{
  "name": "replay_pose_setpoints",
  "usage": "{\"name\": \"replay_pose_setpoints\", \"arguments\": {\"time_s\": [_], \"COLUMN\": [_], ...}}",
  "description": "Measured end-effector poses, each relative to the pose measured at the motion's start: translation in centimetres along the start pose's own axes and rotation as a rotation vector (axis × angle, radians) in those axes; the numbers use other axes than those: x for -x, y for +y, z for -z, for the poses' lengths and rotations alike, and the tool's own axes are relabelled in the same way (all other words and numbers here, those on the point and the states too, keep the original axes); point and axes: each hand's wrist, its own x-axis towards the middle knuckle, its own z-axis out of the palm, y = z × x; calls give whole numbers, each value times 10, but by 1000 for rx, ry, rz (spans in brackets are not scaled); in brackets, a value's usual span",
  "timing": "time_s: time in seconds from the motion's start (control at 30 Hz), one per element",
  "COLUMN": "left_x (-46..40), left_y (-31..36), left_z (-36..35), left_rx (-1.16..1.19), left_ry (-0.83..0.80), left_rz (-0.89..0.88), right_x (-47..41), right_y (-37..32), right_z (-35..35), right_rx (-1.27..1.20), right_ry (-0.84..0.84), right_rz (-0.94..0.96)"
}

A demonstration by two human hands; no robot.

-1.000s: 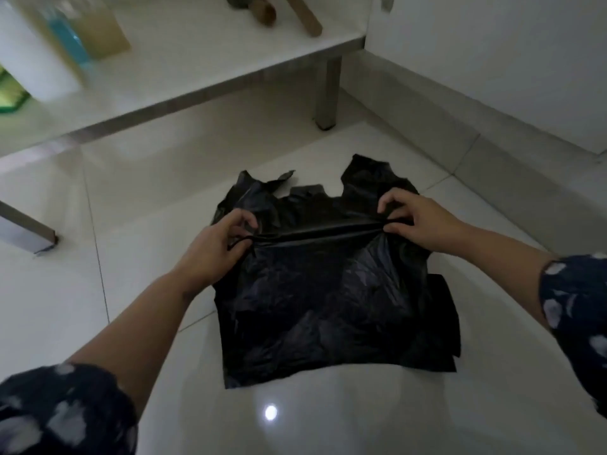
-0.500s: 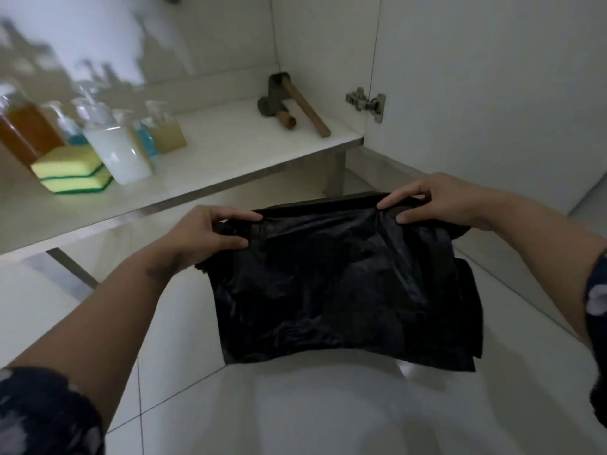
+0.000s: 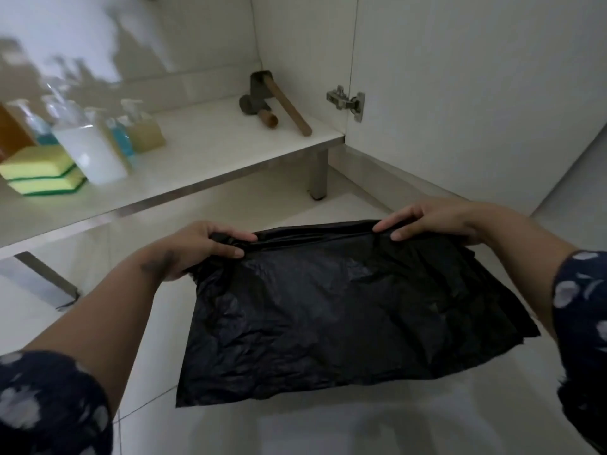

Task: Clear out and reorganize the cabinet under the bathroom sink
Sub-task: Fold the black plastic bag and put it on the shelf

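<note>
Black bag [image 3: 331,310] between both hands, its far layers hidden.

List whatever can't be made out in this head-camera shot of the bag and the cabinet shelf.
- Bottle labels: head view, blurred and too dim to read.
- Amber container: cut off by the left edge.
- Floor under the black bag: hidden by the bag.
- Both mallet heads: dark, shapes merge in the corner.
- Left hand and right hand fingertips under the bag's fold: hidden by plastic.
</note>
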Motion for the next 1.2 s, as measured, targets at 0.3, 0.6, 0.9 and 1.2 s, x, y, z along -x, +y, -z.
{"name": "replay_pose_setpoints", "arguments": {"time_s": [0.3, 0.6, 0.9, 1.2], "left_x": [-70, -108, -94, -111], "left_y": [-66, -105, -108, -154], "left_z": [-47, -78, -147, -145], "left_rx": [-357, -931, -1102, -1052], "left_ry": [171, 558, 231, 166], "left_rz": [-50, -268, -34, -29], "right_x": [-76, -112, -118, -128], "right_y": [81, 117, 115, 155], "right_z": [-37, -62, -102, -122], "right_rx": [252, 582, 1123, 1081], "right_ry": [147, 394, 188, 217], "right_rz": [65, 169, 187, 144]}}
